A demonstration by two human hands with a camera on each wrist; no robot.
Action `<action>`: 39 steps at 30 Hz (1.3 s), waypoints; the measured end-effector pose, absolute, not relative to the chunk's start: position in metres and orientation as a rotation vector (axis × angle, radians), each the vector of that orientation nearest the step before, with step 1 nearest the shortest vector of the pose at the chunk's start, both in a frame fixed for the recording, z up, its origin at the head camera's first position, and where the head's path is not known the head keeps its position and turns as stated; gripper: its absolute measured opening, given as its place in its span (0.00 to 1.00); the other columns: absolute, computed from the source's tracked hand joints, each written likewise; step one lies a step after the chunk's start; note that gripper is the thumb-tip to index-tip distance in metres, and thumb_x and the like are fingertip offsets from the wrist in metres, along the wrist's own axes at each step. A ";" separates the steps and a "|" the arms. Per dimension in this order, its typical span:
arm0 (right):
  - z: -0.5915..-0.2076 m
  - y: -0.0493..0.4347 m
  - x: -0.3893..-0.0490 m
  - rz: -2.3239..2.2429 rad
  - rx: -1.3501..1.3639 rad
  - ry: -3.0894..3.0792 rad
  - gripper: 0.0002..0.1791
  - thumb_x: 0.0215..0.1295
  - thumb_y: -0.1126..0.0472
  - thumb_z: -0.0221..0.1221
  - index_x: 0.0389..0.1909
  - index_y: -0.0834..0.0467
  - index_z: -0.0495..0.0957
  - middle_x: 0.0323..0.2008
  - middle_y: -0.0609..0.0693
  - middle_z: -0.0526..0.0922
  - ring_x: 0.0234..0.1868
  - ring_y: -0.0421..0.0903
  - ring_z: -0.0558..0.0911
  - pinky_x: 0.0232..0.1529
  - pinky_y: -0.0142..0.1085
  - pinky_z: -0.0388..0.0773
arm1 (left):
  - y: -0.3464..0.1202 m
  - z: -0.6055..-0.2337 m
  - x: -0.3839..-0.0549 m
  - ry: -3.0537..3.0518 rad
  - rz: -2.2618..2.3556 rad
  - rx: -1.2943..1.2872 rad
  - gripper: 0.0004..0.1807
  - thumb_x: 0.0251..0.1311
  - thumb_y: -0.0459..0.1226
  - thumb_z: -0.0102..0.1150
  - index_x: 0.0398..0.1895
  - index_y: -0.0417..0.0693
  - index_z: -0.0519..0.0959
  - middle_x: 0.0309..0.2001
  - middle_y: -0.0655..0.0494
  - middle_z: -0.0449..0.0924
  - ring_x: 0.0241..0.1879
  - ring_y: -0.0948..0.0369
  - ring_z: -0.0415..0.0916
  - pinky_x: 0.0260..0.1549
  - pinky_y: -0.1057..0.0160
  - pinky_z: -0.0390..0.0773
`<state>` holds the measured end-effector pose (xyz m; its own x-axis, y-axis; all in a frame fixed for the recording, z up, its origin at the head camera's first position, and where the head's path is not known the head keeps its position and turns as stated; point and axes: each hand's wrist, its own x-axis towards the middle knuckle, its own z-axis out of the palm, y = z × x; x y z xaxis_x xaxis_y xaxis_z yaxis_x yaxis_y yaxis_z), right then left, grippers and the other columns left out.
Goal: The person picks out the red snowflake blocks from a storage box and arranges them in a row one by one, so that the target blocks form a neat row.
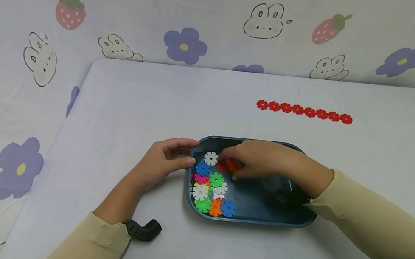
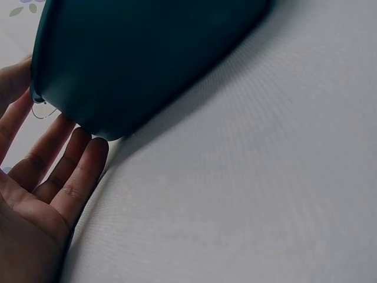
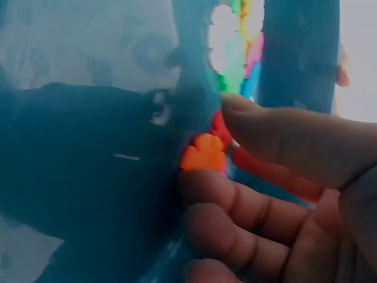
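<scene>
My left hand (image 1: 168, 157) rests against the left end of a dark blue tray (image 1: 256, 224), thumb at the rim and the other fingers at the far corner. In the left wrist view, fairly straight fingertips touch the tray's outer wall (image 2: 135, 59). My right hand (image 1: 260, 157) reaches into the tray over a red snowflake disc (image 1: 221, 166) and an orange snowflake disc (image 1: 231, 165). From the right wrist, the thumb and bent fingers stand apart around the orange disc (image 3: 206, 154); no firm pinch shows. A white snowflake disc (image 1: 211, 158) lies beside the fingertips.
Several discs in mixed colours, among them a green one (image 1: 216, 179) and a blue one (image 1: 227, 208), lie at the tray's left end. A chain of linked red discs (image 1: 309, 112) lies farther back on the white table (image 1: 143, 102). A black strap piece (image 1: 144, 230) sits at the left wrist.
</scene>
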<state>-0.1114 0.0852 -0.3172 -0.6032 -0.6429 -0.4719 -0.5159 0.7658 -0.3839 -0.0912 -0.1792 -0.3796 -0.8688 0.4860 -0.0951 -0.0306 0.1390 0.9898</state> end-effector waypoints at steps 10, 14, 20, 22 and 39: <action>-0.324 0.074 -0.110 -0.228 -0.855 2.485 0.24 0.58 0.51 0.69 0.56 0.51 0.78 0.42 0.49 0.86 0.40 0.45 0.82 0.45 0.43 0.84 | -0.179 -0.378 -0.092 2.048 1.758 0.435 0.25 0.61 0.43 0.66 0.61 0.49 0.77 0.57 0.52 0.80 0.57 0.56 0.76 0.54 0.60 0.79; -0.327 0.071 -0.110 -0.261 -0.847 2.486 0.20 0.58 0.51 0.69 0.49 0.52 0.81 0.38 0.47 0.85 0.36 0.44 0.80 0.41 0.38 0.83 | -0.179 -0.378 -0.093 2.035 1.772 0.435 0.25 0.61 0.42 0.66 0.61 0.49 0.77 0.57 0.51 0.79 0.57 0.55 0.75 0.53 0.61 0.79; -0.330 0.070 -0.111 -0.323 -0.791 2.404 0.15 0.54 0.49 0.71 0.37 0.51 0.79 0.29 0.45 0.80 0.30 0.43 0.76 0.30 0.33 0.78 | -0.179 -0.379 -0.092 2.045 1.761 0.428 0.24 0.61 0.42 0.66 0.61 0.52 0.78 0.58 0.53 0.79 0.58 0.56 0.75 0.55 0.59 0.78; -0.330 0.071 -0.111 -0.371 -0.817 2.377 0.13 0.55 0.50 0.71 0.32 0.50 0.77 0.25 0.44 0.78 0.28 0.43 0.76 0.28 0.33 0.76 | -0.179 -0.379 -0.092 2.054 1.753 0.425 0.24 0.61 0.43 0.66 0.60 0.52 0.78 0.57 0.53 0.79 0.58 0.56 0.76 0.56 0.58 0.78; -0.309 0.085 -0.118 -0.755 -0.959 2.320 0.08 0.62 0.59 0.67 0.41 0.49 0.81 0.37 0.42 0.85 0.38 0.41 0.82 0.41 0.33 0.83 | -0.179 -0.380 -0.091 2.057 1.748 0.448 0.23 0.61 0.42 0.66 0.60 0.53 0.78 0.57 0.54 0.79 0.57 0.55 0.75 0.54 0.58 0.79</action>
<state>-0.1181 0.0847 -0.3088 -0.6177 -0.7479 -0.2432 -0.4615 0.5951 -0.6580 -0.0913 -0.1790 -0.3797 -0.8675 0.4882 -0.0955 -0.0157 0.1651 0.9861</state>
